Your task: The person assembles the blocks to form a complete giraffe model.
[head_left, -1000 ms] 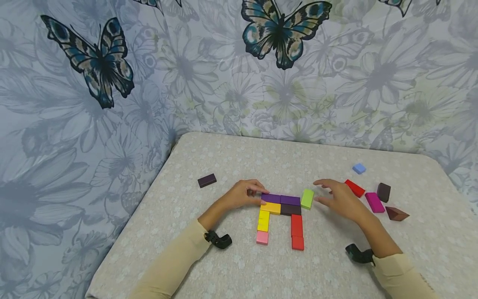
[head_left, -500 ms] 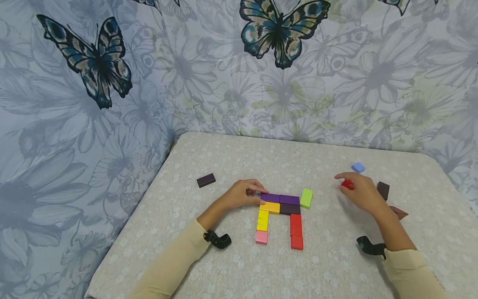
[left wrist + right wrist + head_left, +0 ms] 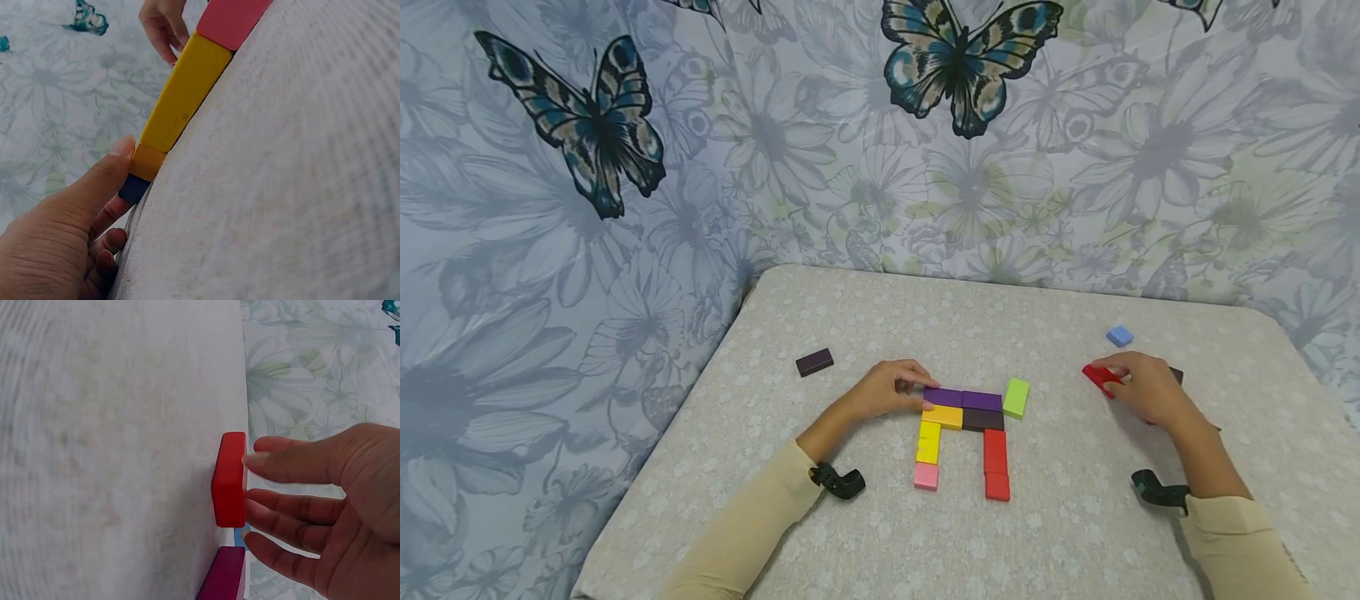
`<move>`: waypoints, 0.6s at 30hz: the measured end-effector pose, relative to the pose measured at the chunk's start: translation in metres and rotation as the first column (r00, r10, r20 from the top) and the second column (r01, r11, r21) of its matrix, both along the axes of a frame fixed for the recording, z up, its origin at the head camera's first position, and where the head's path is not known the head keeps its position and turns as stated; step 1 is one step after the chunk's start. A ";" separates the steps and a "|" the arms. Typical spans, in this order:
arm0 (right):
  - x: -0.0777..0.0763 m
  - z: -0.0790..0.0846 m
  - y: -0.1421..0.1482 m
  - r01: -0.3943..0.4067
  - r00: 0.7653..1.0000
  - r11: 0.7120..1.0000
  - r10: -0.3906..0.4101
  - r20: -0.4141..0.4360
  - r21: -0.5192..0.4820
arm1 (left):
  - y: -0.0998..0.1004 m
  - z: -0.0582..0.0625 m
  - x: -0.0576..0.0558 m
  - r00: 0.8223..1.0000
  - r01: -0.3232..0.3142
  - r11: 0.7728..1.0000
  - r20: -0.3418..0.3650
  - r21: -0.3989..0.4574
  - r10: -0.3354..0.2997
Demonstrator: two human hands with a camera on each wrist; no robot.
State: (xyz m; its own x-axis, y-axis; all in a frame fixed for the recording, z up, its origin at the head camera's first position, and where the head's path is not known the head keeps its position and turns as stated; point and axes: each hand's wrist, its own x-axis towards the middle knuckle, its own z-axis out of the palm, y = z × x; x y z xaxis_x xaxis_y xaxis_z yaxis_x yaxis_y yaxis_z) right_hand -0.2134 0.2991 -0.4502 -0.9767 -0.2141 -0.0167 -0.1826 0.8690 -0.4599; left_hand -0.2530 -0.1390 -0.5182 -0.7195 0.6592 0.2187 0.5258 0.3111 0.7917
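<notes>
On the table, coloured blocks form a flat pattern with two legs. My left hand [image 3: 883, 390] is at its far left corner, thumb and index finger pinching the left purple block [image 3: 943, 397]; the thumb also touches the orange block [image 3: 149, 161]. Below lie a yellow block [image 3: 187, 94] and a pink block [image 3: 927, 476]. To the right are another purple block [image 3: 982, 402], a dark brown block [image 3: 982, 420] and two red blocks [image 3: 995, 451] in a column. My right hand [image 3: 1146, 387] pinches a separate red block [image 3: 230, 481] with thumb and fingertips, low over the table.
A lime green block [image 3: 1017, 398] lies right of the pattern. Farther right are a light blue block [image 3: 1120, 336], a magenta block [image 3: 224, 575] and a dark block [image 3: 1177, 375], mostly hidden by the right hand. Another dark block [image 3: 815, 362] lies at left. Butterfly-patterned walls back the table.
My right hand has moved right from beside the lime green block to the loose red block, which has shifted slightly left. My left hand has stayed put.
</notes>
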 end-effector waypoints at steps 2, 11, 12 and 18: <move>0.000 0.000 -0.002 -0.017 1.000 1.000 0.017 -0.006 -0.018 | 0.000 -0.001 0.000 1.000 -0.002 1.000 0.002 -0.003 0.002; 0.003 0.005 -0.006 -0.146 0.988 0.988 0.149 0.047 -0.058 | -0.001 0.000 0.000 1.000 -0.005 1.000 -0.001 -0.012 0.005; 0.003 0.005 -0.006 -0.158 0.986 0.986 0.161 0.050 -0.062 | -0.001 0.000 0.000 1.000 -0.007 1.000 -0.003 -0.011 0.007; 0.003 0.002 -0.008 -0.176 0.984 0.984 0.177 0.014 -0.038 | 0.000 -0.002 -0.001 1.000 -0.003 1.000 -0.004 -0.016 0.003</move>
State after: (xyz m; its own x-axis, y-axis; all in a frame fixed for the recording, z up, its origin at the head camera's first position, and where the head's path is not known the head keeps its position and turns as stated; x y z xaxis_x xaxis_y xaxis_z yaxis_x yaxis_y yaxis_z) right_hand -0.2107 0.2907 -0.4485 -0.9230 -0.3841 -0.0226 -0.3235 0.8065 -0.4948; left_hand -0.2541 -0.1394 -0.5205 -0.7207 0.6603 0.2111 0.5278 0.3253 0.7846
